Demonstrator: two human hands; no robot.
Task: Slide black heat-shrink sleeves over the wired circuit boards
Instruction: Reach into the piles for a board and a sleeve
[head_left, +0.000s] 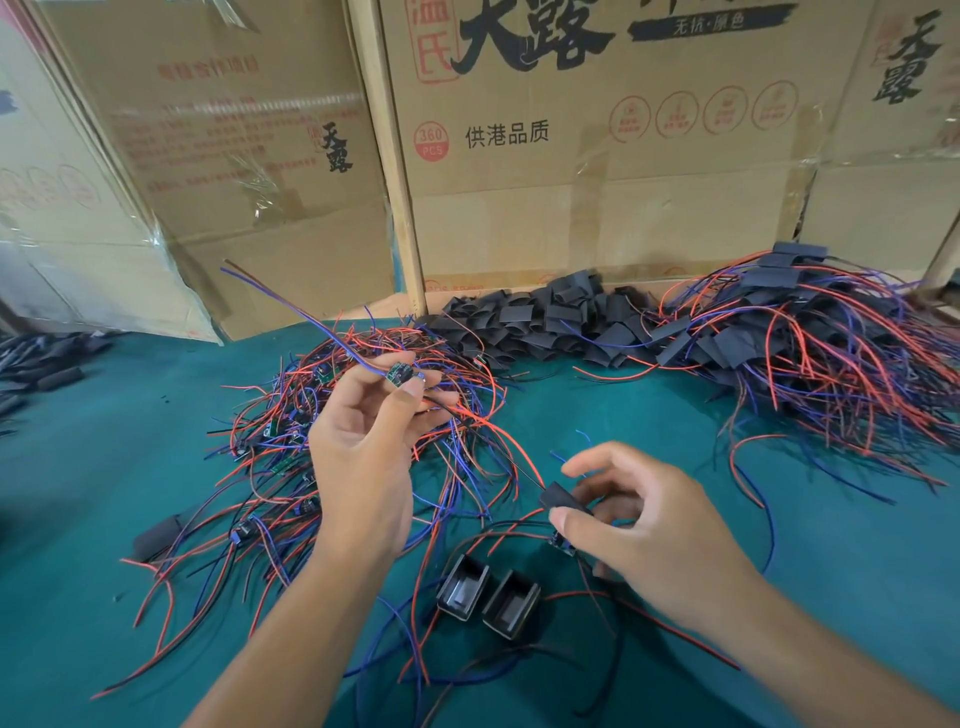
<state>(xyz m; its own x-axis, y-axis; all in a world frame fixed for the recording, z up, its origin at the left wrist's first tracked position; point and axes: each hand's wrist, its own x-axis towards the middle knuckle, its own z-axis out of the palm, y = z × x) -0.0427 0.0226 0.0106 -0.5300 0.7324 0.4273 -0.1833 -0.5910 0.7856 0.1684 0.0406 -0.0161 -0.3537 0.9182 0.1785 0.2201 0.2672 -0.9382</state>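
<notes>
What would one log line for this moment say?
left hand: pinches bare board | right hand: holds sleeve | stage: sleeving

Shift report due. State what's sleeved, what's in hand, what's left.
Done: the sleeved pile at right. In hand: the left hand pinches a bare board; the right hand holds a sleeve on wires. Left: the unsleeved tangle, empty sleeves behind.

Loose sleeves (545, 322) between unsleeved boards (363, 415) left and sleeved pile (810, 332) right, behind both hands.
</notes>
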